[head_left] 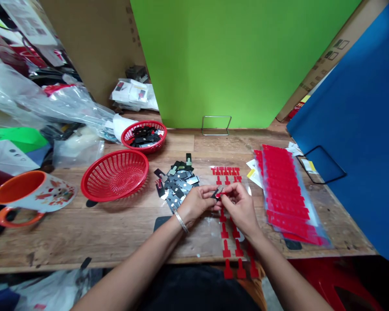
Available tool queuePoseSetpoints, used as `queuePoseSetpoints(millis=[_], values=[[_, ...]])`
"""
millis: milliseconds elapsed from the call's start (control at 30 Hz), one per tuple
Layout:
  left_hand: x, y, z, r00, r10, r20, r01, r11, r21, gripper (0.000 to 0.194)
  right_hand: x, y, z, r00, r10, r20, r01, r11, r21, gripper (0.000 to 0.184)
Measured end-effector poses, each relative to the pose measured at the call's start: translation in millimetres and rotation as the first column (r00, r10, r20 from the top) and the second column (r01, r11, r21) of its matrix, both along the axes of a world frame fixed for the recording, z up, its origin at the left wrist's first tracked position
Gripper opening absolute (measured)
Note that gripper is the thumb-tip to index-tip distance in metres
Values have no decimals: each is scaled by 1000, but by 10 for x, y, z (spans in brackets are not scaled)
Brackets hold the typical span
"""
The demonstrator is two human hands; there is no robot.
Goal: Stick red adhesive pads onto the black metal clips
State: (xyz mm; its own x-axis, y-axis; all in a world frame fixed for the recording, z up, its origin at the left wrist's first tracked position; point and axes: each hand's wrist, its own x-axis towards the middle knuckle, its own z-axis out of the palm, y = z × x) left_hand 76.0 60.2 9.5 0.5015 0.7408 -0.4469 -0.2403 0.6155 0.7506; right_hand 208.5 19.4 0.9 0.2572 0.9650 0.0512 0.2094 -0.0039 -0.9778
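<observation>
Your left hand [196, 204] is gripping the dark piece [215, 194], your right [243, 208] is pinching the red piece [218, 195] against it, beside the pile [180, 185] — and slipping fingertips are risking crooked placement.

Baskets [116, 175] left of pile [179, 183]

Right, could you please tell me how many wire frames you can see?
2: a silver one at the foot of the green board, and a black one against the blue board. Others may be hidden behind things.
</observation>
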Motion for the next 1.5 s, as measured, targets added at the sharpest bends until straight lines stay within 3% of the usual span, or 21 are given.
queuePoseSetpoints(millis=[667, 900, 1100, 1367, 1500], values=[[-6, -9, -48, 998, -36, 45, 35, 999, 27, 42, 8, 13, -40, 998, 13, 62, -14, 1000, 16, 9], [-12, -5, -5, 998, -40, 41, 41, 999, -9, 43, 2, 10, -26, 997, 8, 72, -10, 1000, 27, 9], [25, -40, 48, 1000, 17, -22, -16, 999, 40, 35, -16, 0, -7, 994, -15, 112, 11, 999, 40, 7], [6, -24, 32, 999, -32, 43, 32, 999, 12, 44, -3, -24, 13, 992, -10, 126, 3, 999, 55, 6], [-10, -17, 50, 999, -16, 34, 16, 1000, 1, 39, -11, -20, 26, 994, 1, 113, -6, 999, 45, 7]])
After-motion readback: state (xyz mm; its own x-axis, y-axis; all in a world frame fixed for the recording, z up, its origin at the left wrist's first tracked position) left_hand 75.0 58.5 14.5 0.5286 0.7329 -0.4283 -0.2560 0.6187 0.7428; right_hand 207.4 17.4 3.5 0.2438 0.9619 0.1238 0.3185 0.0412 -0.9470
